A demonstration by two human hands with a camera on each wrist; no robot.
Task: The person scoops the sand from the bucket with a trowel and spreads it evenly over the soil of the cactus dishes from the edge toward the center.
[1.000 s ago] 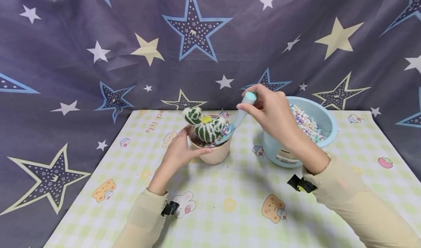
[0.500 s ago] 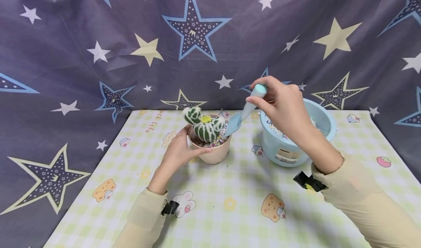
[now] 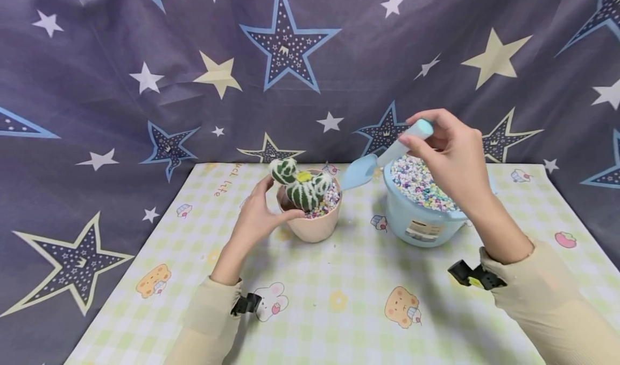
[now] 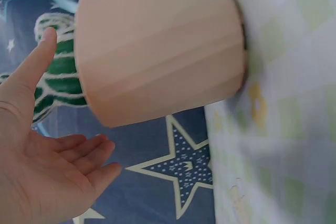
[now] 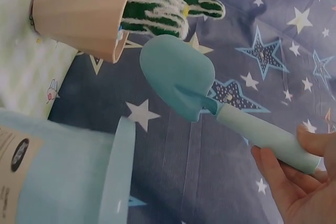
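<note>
A small blue trowel (image 3: 359, 172) is held by its pale handle in my right hand (image 3: 457, 158), which pinches it between thumb and fingers. Its blade hangs between the pot and the bucket; in the right wrist view the trowel's blade (image 5: 176, 74) shows its plain side. My left hand (image 3: 254, 214) is beside the peach pot (image 3: 314, 229), fingers spread and loose. In the left wrist view the left hand (image 4: 58, 166) looks apart from the pot's wall (image 4: 163, 51). A knitted-looking green and white cactus (image 3: 304, 194) stands in the pot among colourful beads (image 3: 329, 199).
Right of the pot stands a light blue bucket (image 3: 421, 225) holding many small pastel beads (image 3: 416, 179). Both stand on a green checked tablecloth (image 3: 358, 289) with cartoon prints. Behind the table hangs a dark curtain (image 3: 184, 36) with stars.
My right hand has lifted the trowel out of the pot and carried it rightward towards the bucket. My left hand has eased slightly left, its fingers loosening from the pot.
</note>
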